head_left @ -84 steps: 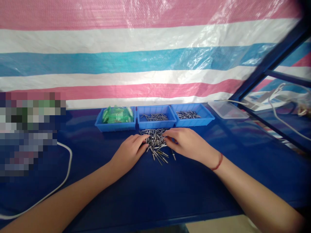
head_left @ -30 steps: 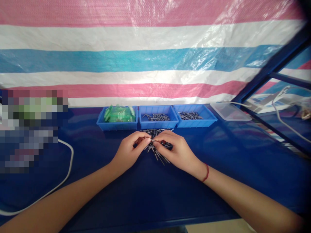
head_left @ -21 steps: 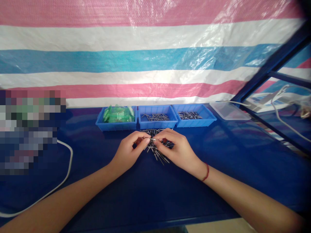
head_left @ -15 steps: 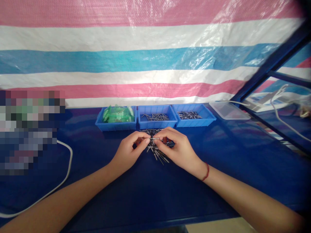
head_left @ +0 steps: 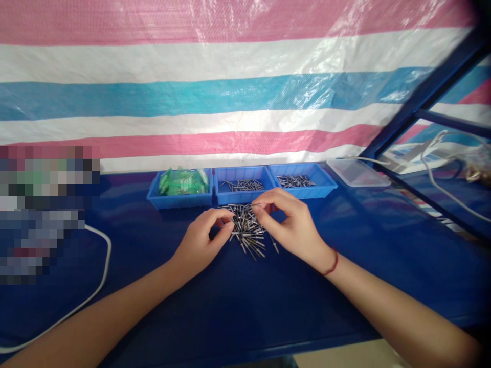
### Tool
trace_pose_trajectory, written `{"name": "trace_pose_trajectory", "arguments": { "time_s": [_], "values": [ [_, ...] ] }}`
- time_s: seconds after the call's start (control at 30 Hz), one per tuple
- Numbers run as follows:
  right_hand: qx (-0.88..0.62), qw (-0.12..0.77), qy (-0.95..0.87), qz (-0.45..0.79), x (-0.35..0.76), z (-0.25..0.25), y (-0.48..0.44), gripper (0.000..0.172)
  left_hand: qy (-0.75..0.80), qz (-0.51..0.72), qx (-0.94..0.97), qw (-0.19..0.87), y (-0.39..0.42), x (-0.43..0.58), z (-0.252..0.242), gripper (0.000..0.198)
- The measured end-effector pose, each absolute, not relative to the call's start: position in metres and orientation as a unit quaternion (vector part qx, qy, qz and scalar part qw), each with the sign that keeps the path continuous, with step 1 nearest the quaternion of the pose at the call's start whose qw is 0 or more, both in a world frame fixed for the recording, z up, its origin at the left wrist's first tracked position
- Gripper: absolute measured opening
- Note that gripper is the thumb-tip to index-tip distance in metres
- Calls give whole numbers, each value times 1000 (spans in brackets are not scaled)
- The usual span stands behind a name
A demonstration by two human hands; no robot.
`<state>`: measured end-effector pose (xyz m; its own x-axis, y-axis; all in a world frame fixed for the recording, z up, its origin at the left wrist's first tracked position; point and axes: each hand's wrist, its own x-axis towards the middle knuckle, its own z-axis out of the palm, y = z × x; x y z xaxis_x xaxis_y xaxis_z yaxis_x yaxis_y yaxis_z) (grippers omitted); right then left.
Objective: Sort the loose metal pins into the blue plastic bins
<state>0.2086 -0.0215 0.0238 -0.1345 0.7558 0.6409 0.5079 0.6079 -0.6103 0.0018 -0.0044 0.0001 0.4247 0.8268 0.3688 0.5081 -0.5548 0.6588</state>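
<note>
Barely discernible rivet (head_left: 256, 205) in the right hand (head_left: 293, 222)

Three bins (head_left: 241, 198), three rivet heaps (head_left: 247, 227), two hands (head_left: 293, 225)

The bare left forearm (head_left: 126, 302) and right forearm (head_left: 387, 302) slant inward from the lower corners. The left hand (head_left: 200, 237) curves, thumb and forefinger tips slightly parted; the right hand (head_left: 294, 223), reaching a little farther forward, pinches thumb against forefinger.
</note>
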Motion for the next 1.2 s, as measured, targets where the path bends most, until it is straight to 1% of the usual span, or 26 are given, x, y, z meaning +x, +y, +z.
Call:
{"name": "trace_pose_trajectory", "arguments": {
  "time_s": [0.07, 0.13, 0.23, 0.33, 0.43, 0.6, 0.77, 0.87, 1.0, 1.1, 1.2],
  "values": [
    [-451, 509, -731, 52, 225, 31, -13, 7, 409, 317, 834, 191, -3, 0, 1, 14],
    [-499, 497, -710, -23, 246, 35, -2, 11, 399, 287, 856, 160, -2, -2, 2, 11],
    [-584, 436, -675, -116, 280, 31, 17, 17, 390, 251, 877, 123, -2, -4, 3, 10],
    [-644, 372, -654, -143, 300, 22, 29, 26, 387, 210, 893, 93, -2, -5, 3, 14],
    [-645, 361, -660, -135, 296, 19, 29, 27, 381, 177, 904, 80, -2, -6, 3, 14],
    [-562, 386, -727, -83, 259, 28, 8, 20, 390, 154, 907, 41, -1, -8, 7, 11],
    [-496, 389, -775, -36, 235, 30, -8, 17, 429, 127, 894, 1, 4, -12, 11, 8],
    [-472, 387, -792, -7, 230, 28, -11, 17, 439, 126, 890, -6, 7, -13, 11, 11],
    [-445, 380, -810, 20, 224, 25, -13, 16, 410, 119, 904, -1, 10, -15, 9, 15],
    [-431, 363, -825, 42, 220, 22, -14, 16, 382, 120, 916, -4, 12, -15, 6, 18],
    [-422, 339, -839, 62, 216, 18, -16, 16, 373, 124, 919, -32, 13, -15, 3, 24]
  ]
}}
